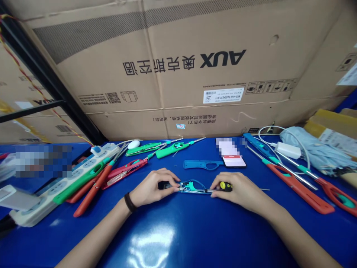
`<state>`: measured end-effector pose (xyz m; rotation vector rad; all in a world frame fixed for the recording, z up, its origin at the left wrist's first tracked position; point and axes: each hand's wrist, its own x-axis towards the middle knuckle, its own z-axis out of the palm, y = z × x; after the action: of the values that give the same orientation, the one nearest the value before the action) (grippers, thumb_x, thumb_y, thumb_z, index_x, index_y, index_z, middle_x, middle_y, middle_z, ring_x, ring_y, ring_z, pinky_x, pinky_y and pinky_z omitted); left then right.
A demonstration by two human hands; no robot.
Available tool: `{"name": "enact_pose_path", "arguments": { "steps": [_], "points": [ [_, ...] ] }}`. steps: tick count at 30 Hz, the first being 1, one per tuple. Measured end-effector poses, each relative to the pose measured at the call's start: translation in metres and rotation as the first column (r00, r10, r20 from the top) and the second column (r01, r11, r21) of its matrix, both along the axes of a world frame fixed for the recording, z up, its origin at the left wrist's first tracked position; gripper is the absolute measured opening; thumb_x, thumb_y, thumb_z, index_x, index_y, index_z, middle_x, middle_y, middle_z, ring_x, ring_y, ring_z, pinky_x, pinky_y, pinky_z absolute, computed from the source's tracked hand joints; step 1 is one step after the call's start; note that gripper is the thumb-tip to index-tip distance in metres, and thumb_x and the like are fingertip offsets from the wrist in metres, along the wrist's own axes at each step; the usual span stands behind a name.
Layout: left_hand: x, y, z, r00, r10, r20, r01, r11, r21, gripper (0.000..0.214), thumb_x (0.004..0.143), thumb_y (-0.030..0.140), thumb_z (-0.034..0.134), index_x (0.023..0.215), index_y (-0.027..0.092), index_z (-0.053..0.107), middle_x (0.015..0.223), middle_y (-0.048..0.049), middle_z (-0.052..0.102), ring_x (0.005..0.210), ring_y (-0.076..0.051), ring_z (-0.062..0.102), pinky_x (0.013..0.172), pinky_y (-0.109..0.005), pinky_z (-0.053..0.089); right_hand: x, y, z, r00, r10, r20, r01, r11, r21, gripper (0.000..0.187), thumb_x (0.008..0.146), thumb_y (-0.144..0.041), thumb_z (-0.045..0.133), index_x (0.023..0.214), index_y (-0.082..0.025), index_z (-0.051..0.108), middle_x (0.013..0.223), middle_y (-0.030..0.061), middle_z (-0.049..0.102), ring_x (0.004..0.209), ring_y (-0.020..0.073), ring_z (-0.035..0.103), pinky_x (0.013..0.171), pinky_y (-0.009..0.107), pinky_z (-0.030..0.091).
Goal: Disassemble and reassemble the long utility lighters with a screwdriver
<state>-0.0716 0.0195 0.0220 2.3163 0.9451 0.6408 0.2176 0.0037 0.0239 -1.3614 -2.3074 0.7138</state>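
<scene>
An opened blue lighter body (192, 187) with a teal trigger and thin wires lies on the blue table (178, 230) between my hands. My left hand (152, 188) is closed on its black left end, pinning it down. My right hand (237, 190) is closed on a small screwdriver (224, 186) with a black and yellow handle, its tip pointing left into the lighter. A loose blue lighter shell (203, 164) lies just beyond, beside a phone (233, 160).
Green, red and orange long lighters (92, 178) are heaped at left beside a white power strip (55, 186). More lighters (301, 186), a white charger (288, 150) and a folded umbrella (320, 152) lie at right. A large cardboard box (178, 67) walls the back.
</scene>
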Motion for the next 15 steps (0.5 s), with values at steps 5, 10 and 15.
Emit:
{"name": "enact_pose_path", "arguments": {
  "steps": [5, 10, 15],
  "points": [
    [0.0009, -0.0001, -0.0019, 1.000, 0.011, 0.023, -0.011, 1.000, 0.004, 0.010, 0.082, 0.027, 0.063, 0.082, 0.019, 0.070, 0.097, -0.0059, 0.068, 0.090, -0.018, 0.062, 0.085, -0.032, 0.047, 0.0004, 0.0018, -0.0030, 1.000, 0.001, -0.011, -0.001, 1.000, 0.006, 0.012, 0.078, -0.037, 0.066, 0.076, -0.025, 0.066, 0.084, -0.0024, 0.070, 0.077, 0.0160, 0.064, 0.070, 0.024, 0.044],
    [0.0017, 0.0000, -0.0017, 0.999, 0.014, 0.033, -0.013, 1.000, -0.004, 0.010, 0.082, 0.027, 0.064, 0.083, 0.019, 0.070, 0.097, -0.0057, 0.068, 0.090, -0.018, 0.062, 0.085, -0.032, 0.047, 0.0018, 0.0019, -0.0036, 0.997, 0.073, -0.040, -0.072, 0.997, 0.021, 0.014, 0.085, -0.032, 0.058, 0.082, -0.023, 0.069, 0.087, 0.0001, 0.069, 0.078, 0.0154, 0.063, 0.072, 0.024, 0.045],
    [0.0019, -0.0005, -0.0009, 0.999, 0.016, 0.035, -0.016, 1.000, -0.011, 0.010, 0.082, 0.026, 0.064, 0.082, 0.018, 0.070, 0.097, -0.0058, 0.068, 0.090, -0.017, 0.062, 0.085, -0.031, 0.047, 0.0034, 0.0016, -0.0023, 0.992, 0.109, -0.055, -0.108, 0.994, 0.016, 0.017, 0.087, -0.027, 0.053, 0.091, -0.024, 0.069, 0.092, 0.0010, 0.069, 0.084, 0.0158, 0.063, 0.074, 0.025, 0.045]
  ]
}}
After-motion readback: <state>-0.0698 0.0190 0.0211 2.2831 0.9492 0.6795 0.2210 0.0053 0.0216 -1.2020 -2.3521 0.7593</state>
